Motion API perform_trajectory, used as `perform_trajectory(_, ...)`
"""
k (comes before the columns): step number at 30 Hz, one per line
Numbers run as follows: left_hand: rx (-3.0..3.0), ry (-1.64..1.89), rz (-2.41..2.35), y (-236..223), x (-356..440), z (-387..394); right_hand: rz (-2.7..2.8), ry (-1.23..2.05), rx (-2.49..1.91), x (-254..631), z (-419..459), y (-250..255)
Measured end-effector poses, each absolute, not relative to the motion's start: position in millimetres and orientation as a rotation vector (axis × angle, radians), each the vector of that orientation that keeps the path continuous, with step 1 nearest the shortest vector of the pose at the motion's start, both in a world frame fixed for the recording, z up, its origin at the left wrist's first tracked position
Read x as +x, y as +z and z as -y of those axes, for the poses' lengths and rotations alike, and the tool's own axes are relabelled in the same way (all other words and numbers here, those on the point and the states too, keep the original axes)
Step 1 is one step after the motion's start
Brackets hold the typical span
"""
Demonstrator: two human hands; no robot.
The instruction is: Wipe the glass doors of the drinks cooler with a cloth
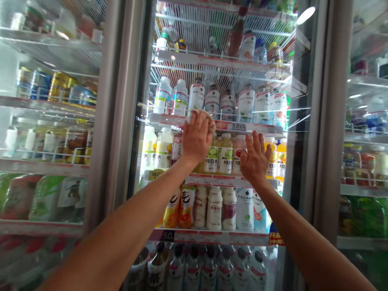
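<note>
My left hand [197,135] presses a light, crumpled cloth [209,117] against the glass door of a drinks fridge, at the height of the middle shelf edge. Most of the cloth is hidden under the palm and fingers. To the right and a little lower, my right hand [256,157] lies flat on the same glass with its fingers spread and nothing in it. Behind the glass, several bottles with green and white labels [226,155] stand between the two hands. White-labelled bottles [212,99] line the shelf just above.
Metal door frames [112,105] run upright on the left, with another frame [329,121] on the right. Neighbouring fridge sections hold cans [41,85] and bottles. Lower shelves carry milk-drink bottles [215,208] and dark-capped bottles [209,266]. Light reflects off the glass.
</note>
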State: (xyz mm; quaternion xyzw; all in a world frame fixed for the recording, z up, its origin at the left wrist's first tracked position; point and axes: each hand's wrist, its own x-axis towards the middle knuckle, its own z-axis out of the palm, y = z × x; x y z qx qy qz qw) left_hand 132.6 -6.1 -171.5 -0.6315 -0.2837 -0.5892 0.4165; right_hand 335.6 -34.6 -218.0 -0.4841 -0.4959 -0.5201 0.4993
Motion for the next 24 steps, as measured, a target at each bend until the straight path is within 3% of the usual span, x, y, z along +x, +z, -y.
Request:
perform_trajectory(5,-1.816,-0.971,0.301,-219,150,15,1.202,-1.261,-1.139,337,34,-218)
perform_trajectory(7,-1.79,-1.002,0.357,-211,127,11,1.199,-1.257,-1.135,336,34,-219)
perform_trajectory(11,-1.498,-1.52,0.806,-167,83,1,1.192,-1.249,-1.153,334,34,-219)
perform_trajectory(13,-1.42,-1.612,0.892,-164,87,2,1.188,-1.248,-1.152,334,34,-219)
perform_trajectory(20,-1.819,-0.896,0.241,-248,154,18,1.211,-1.26,-1.123,337,35,-224)
perform_trajectory(22,-1.832,-0.888,0.25,-243,147,17,1.247,-1.273,-1.144,340,37,-228)
perform_trajectory(24,-1.76,-1.115,0.451,-221,132,13,1.281,-1.293,-1.159,344,39,-233)
